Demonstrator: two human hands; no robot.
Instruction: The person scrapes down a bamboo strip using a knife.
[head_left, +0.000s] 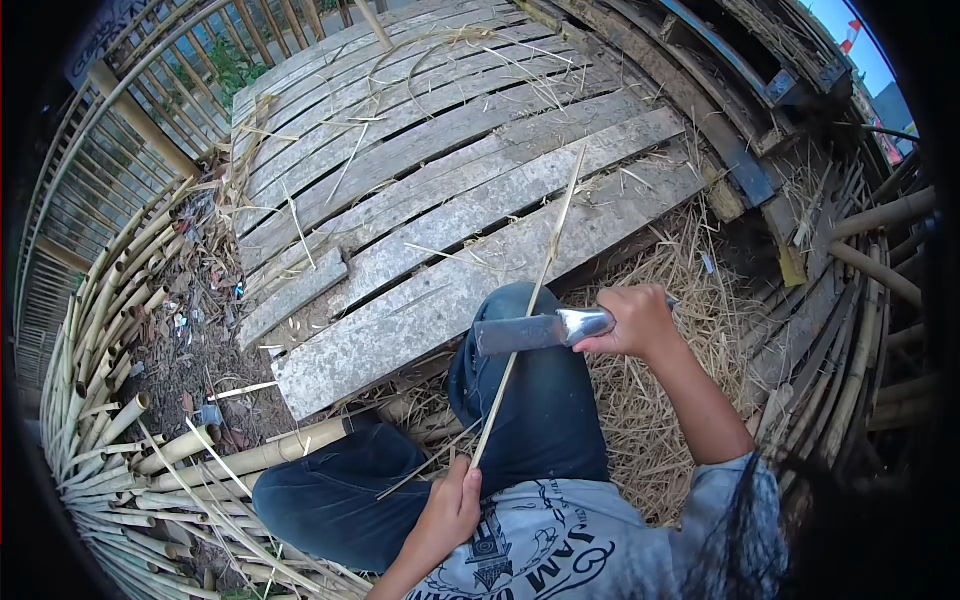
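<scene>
A wide-bladed knife (520,335) with a shiny metal collar is in my right hand (632,320), whose fingers are wrapped round the handle. Its blade lies across a long thin bamboo strip (506,385), over my raised knee. My left hand (452,502) is closed on the strip's lower end, near my shirt. From there the strip runs up past the knee, and its far tip reaches over the wooden slats (400,330). A rougher patch shows on the strip a little above the knee.
Bamboo poles (250,455) lie at the left and below my folded leg. Shavings (690,400) cover the ground at the right. A short loose board (292,298) rests on the platform's left side. A bamboo fence (130,130) stands at the upper left, and stacked timber (690,90) at the upper right.
</scene>
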